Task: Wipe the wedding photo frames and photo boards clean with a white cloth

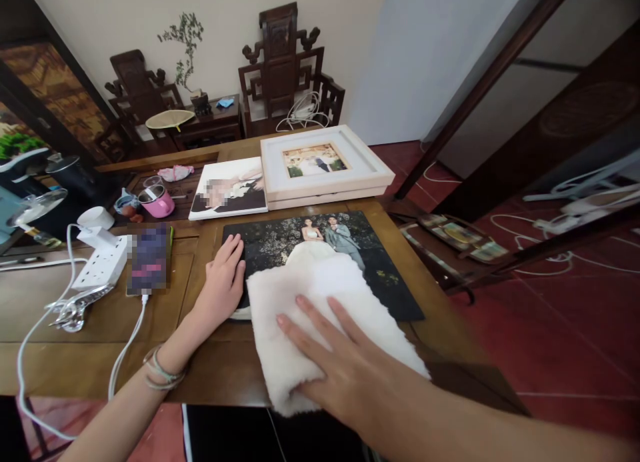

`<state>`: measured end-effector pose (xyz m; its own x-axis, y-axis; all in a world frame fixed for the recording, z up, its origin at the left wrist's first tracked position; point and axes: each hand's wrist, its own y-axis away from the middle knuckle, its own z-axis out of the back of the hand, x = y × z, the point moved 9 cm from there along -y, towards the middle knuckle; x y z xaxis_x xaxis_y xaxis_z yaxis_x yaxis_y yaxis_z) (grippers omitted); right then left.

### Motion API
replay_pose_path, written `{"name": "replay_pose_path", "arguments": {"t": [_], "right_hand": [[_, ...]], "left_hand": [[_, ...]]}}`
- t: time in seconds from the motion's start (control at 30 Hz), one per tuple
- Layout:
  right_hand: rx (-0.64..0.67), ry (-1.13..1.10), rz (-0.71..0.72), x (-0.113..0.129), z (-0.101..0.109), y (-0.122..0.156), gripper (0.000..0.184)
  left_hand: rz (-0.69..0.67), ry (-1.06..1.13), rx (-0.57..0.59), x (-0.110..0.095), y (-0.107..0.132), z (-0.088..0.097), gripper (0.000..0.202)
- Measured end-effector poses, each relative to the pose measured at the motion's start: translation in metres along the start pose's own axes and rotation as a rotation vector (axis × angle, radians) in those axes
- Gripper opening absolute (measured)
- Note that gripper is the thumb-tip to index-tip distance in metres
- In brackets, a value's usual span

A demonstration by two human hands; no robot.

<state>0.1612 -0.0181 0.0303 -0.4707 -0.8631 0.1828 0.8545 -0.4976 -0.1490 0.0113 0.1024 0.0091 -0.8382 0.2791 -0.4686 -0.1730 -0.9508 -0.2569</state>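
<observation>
A large dark photo print (395,282) of a couple in wedding clothes lies flat on the wooden table (210,362). My left hand (226,275) rests on its left edge, fingers stretched out and holding nothing. Over the print's lower middle spreads a fluffy white cloth (285,302), which covers part of the picture. My right hand (345,362) presses on this cloth from above with its fingers apart. Its thumb reaches the folded near edge, so the hand has hold of the cloth.
Behind the print stand a framed photo (367,152) and a smaller white-edged photo panel (230,202). At left are a power strip (103,262), a charging phone (149,259), a pink cup (157,202) and white cables. The table's right edge drops to a red floor (550,342).
</observation>
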Motion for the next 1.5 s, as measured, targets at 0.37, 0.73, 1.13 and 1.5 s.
{"name": "replay_pose_path", "arguments": {"t": [0.37, 0.73, 1.13, 1.5], "right_hand": [[0.239, 0.186, -0.193, -0.101, 0.012, -0.082, 0.072], [0.181, 0.125, -0.059, -0.025, -0.001, -0.043, 0.032], [0.26, 0.178, -0.154, -0.087, 0.012, -0.06, 0.068], [0.151, 0.216, -0.042, -0.047, 0.013, -0.098, 0.043]], "left_hand": [[-0.009, 0.006, -0.002, 0.001, 0.0, 0.002, 0.045], [0.0, 0.028, -0.02, 0.0, 0.001, 0.003, 0.047], [-0.026, 0.049, -0.044, 0.004, -0.012, 0.003, 0.043], [0.118, 0.475, -0.226, 0.017, -0.005, 0.024, 0.054]]}}
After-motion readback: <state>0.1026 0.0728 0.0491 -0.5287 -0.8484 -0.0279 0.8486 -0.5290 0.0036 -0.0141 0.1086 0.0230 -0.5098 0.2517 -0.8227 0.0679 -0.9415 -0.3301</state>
